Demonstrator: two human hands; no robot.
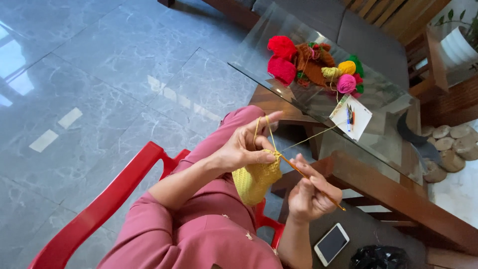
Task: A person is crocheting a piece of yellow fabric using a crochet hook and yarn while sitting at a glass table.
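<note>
My left hand (245, 146) pinches the top of a yellow crocheted piece (255, 180) that hangs over my lap, with yellow yarn (308, 138) looped over its raised forefinger. My right hand (309, 193) grips a thin orange-brown crochet hook (318, 187), whose tip meets the upper edge of the yellow piece beside my left thumb. The yarn strand runs up and right toward the glass table. I sit on a red plastic chair (109, 199) in pink clothes.
A glass-topped wooden table (298, 94) carries several yarn balls (282, 59) in red, brown, yellow, pink and green, plus a white card with pens (351, 117). A phone (331, 243) lies below on a dark surface by a black bag (381, 258). Grey marble floor lies left.
</note>
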